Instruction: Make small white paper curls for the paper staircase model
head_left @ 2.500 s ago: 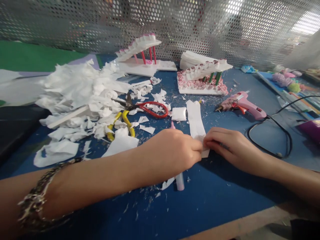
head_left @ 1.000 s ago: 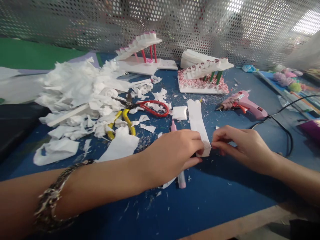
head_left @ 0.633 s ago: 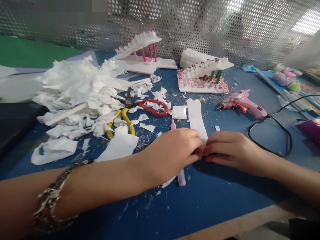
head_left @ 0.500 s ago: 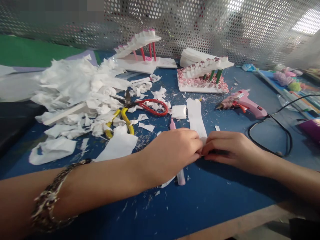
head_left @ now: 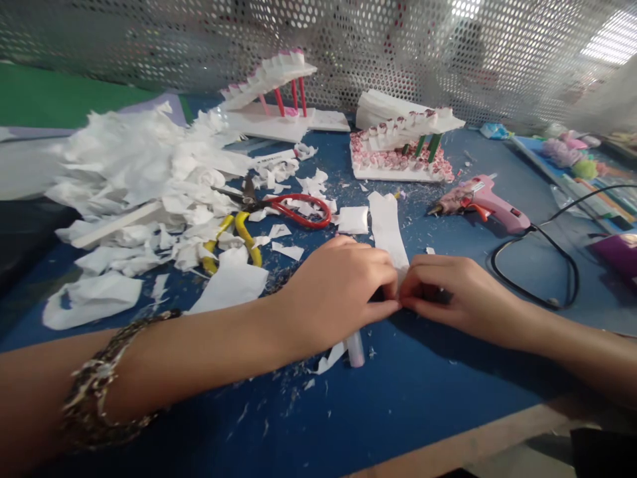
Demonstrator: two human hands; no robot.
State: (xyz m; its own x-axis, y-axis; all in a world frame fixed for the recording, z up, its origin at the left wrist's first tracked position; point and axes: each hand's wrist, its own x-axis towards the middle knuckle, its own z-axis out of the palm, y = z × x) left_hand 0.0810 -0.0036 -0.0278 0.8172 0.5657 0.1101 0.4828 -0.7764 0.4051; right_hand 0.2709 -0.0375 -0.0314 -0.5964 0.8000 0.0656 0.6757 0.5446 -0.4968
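My left hand (head_left: 341, 285) and my right hand (head_left: 450, 292) meet fingertip to fingertip at the near end of a long white paper strip (head_left: 387, 226) that lies on the blue table (head_left: 423, 392). Both hands are closed, pinching that end of the strip between thumbs and fingers. A pale pink stick (head_left: 355, 346) lies under my left hand. A beaded bracelet (head_left: 94, 385) is on my left wrist.
A heap of white paper scraps (head_left: 144, 179) fills the left. Red-handled scissors (head_left: 298, 211) and yellow-handled pliers (head_left: 239, 236) lie beside it. A pink glue gun (head_left: 480, 202) with a black cord (head_left: 547, 265) sits right. Two small stair models (head_left: 398, 149) stand before a perforated metal screen (head_left: 348, 40).
One second ago my right hand was apart from the strip's end. It has closed in against my left hand, and both now pinch the end, which is shorter than before.
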